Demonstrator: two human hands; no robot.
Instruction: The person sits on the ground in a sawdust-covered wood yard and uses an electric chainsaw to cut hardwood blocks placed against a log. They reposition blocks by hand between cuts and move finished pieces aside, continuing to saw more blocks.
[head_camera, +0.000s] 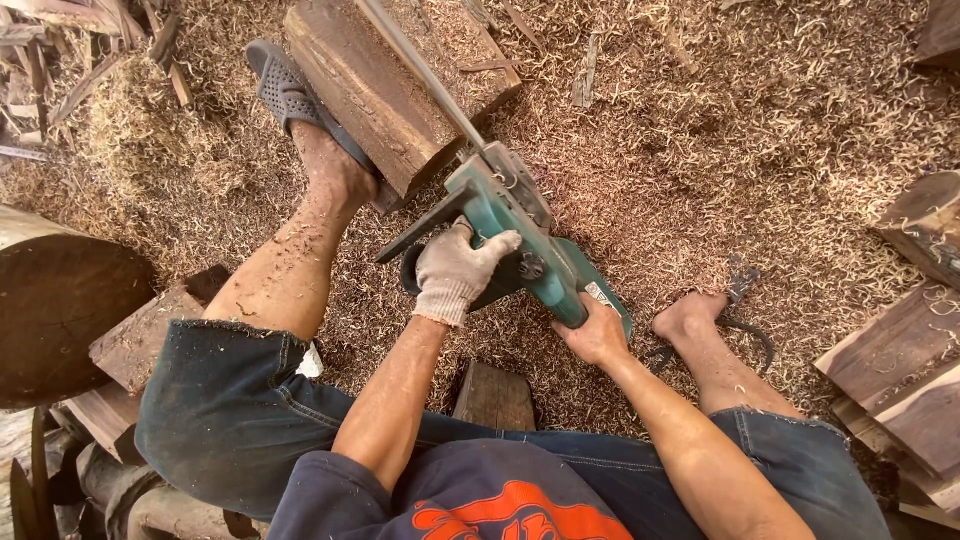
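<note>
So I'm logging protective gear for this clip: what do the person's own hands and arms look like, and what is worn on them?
The left hand wears a knitted work glove, off-white and grubby, with a ribbed cuff ending at the wrist. The right hand is bare, with no glove. Both forearms are bare; short dark blue sleeves show only near the shoulders. No watch or wristband is visible.
</note>
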